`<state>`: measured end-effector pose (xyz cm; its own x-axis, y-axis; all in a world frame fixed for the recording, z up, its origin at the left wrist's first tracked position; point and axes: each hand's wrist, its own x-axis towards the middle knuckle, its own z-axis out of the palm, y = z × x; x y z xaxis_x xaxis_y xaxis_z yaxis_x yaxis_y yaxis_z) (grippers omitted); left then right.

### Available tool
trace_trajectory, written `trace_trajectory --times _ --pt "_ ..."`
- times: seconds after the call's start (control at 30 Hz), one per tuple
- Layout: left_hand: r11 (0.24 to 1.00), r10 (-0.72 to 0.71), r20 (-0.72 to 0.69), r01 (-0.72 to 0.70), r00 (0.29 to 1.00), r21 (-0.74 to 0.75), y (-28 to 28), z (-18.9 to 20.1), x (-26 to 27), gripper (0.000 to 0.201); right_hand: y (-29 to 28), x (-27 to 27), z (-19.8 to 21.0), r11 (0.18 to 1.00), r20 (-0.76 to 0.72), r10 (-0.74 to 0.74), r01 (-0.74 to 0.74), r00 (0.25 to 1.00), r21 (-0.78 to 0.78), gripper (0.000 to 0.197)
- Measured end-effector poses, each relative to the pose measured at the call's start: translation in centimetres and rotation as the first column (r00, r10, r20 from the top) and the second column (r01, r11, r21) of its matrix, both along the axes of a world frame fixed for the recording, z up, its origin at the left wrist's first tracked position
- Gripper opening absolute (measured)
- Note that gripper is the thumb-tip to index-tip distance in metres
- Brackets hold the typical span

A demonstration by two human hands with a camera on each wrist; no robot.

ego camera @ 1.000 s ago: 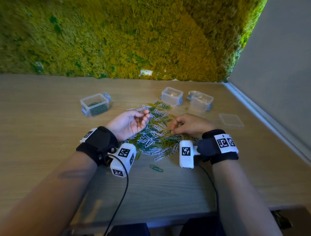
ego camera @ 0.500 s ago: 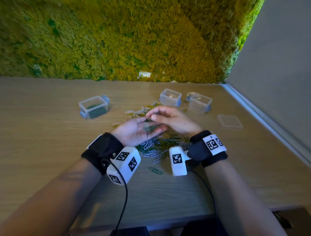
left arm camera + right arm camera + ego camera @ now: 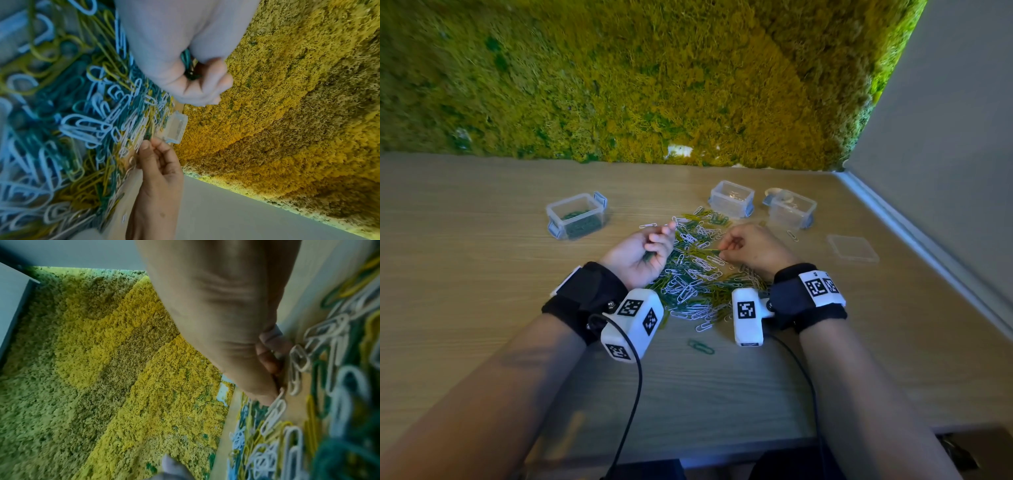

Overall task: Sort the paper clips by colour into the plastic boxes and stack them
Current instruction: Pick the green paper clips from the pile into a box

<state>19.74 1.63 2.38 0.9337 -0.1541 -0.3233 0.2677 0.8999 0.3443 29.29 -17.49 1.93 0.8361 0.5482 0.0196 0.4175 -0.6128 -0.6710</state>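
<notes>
A mixed pile of green, yellow and white paper clips (image 3: 695, 274) lies on the wooden table between my hands. My left hand (image 3: 659, 240) lies palm up at the pile's left edge, its fingers curled round a small bunch of green clips (image 3: 186, 64). Over the pile's right side, my right hand (image 3: 722, 250) pinches a green clip (image 3: 715, 251) between thumb and forefinger. A clear box holding green clips (image 3: 577, 216) stands at the left. Two more clear boxes stand behind the pile, one (image 3: 732, 198) in the middle and one (image 3: 791, 209) to its right.
A loose clear lid (image 3: 852, 248) lies at the right near the grey wall. One green clip (image 3: 700, 346) lies alone nearer to me, and a white one (image 3: 792, 235) sits by the right box. A moss wall (image 3: 654, 85) backs the table.
My right hand has left my left palm and gone back right to the pile, where it pinches a clip. My left hand's fingers have curled over the green clips.
</notes>
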Motion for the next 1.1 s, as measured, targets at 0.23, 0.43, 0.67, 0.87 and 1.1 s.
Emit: trace_trajectory --times 0.23,0.43,0.67,0.87,1.1 --pt "0.969 0.013 0.017 -0.016 1.000 0.246 -0.4 -0.2 0.0 0.023 0.0 -0.1 0.2 0.992 0.118 0.034 -0.020 0.992 -0.121 0.004" --pt "0.954 -0.060 0.044 0.044 0.997 0.296 -0.6 -0.2 -0.3 0.030 -0.6 -0.4 0.5 0.933 -0.155 -0.044 0.096 0.987 0.347 0.006" --pt "0.960 -0.114 0.001 0.110 0.993 0.257 -1.0 -0.2 -0.2 0.040 1.5 -1.4 0.7 0.937 -0.099 0.098 -0.059 0.990 0.344 0.014" --pt "0.999 -0.048 -0.029 0.049 0.998 0.007 0.5 -0.4 0.3 0.034 0.0 -0.2 -0.2 0.998 -0.016 -0.067 0.068 0.998 0.020 0.010" --pt "0.964 -0.053 -0.008 0.053 0.999 0.262 -0.3 -0.3 0.2 0.032 0.9 -0.6 0.4 0.990 0.034 -0.033 0.028 0.999 0.135 0.005"
